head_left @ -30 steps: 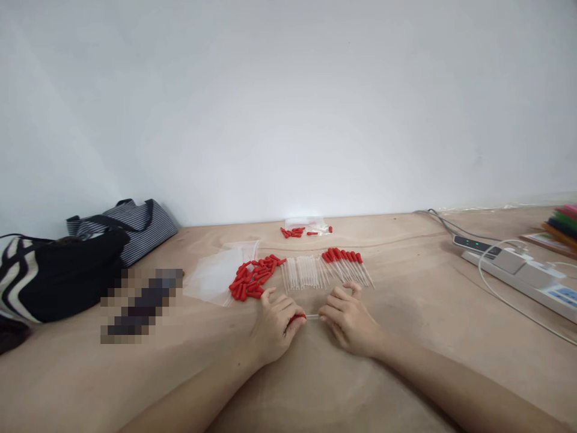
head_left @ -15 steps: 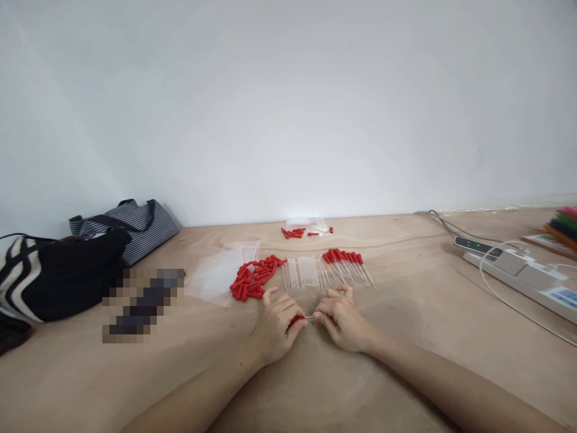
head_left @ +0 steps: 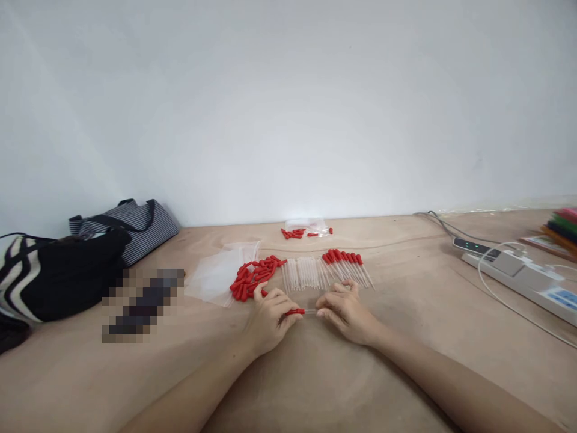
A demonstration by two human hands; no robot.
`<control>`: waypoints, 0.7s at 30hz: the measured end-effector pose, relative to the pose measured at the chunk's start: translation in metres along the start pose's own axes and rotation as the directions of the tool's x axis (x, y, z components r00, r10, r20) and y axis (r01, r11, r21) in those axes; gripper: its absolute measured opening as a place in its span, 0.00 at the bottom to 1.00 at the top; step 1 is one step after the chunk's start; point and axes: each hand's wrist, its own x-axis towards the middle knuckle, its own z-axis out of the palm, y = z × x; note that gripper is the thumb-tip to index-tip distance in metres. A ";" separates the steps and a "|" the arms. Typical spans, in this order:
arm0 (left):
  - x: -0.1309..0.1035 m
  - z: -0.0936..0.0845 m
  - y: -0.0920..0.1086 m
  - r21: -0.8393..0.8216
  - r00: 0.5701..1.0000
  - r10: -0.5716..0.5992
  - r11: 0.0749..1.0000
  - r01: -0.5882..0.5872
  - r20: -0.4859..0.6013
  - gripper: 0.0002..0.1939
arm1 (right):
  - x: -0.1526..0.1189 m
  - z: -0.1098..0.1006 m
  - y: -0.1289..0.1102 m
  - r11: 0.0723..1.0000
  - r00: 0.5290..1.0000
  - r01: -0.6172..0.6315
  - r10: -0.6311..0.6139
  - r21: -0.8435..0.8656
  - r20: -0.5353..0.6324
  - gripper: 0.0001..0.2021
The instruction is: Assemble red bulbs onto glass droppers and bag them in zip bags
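Between finger and thumb, my left hand (head_left: pixel 271 316) grips a red rubber dropper bulb (head_left: pixel 295 311). My right hand (head_left: pixel 345 311) pinches the thin clear dropper tube (head_left: pixel 311 311), whose near end meets the bulb's mouth; whether it sits inside, I cannot tell. Beyond my left hand lies a heap of loose red bulbs (head_left: pixel 253 278). A row of bare clear tubes (head_left: pixel 306 273) lies in front of both hands. To its right, several tubes with red bulbs on top (head_left: pixel 345 261) lie side by side, slanting.
Clear plastic bags (head_left: pixel 214 275) lie left of the heap. More red bulbs (head_left: pixel 293 233) and a small bag (head_left: pixel 309 224) are near the wall. Striped (head_left: pixel 146 231) and black (head_left: pixel 76 273) bags stand left; a power strip (head_left: pixel 532 288) with cables lies right.
My hands have shifted slightly away from me and a little apart, still holding the bulb and tube. More of the red bulb now shows past my left fingers.
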 end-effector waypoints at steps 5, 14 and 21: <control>-0.002 0.001 0.000 0.012 1.000 0.012 1.000 -0.012 0.022 0.06 | -0.005 -0.004 0.004 0.992 0.996 0.078 -0.082 -0.100 -0.035 0.08; -0.002 -0.004 -0.023 0.158 0.963 -0.253 0.951 0.265 -0.093 0.16 | 0.015 0.003 0.026 0.889 0.867 -0.427 0.349 -0.168 -0.356 0.11; 0.001 -0.012 -0.040 0.259 0.914 -0.301 0.892 0.370 -0.271 0.07 | 0.044 0.012 0.045 0.745 0.747 -0.635 0.523 -0.206 -0.411 0.10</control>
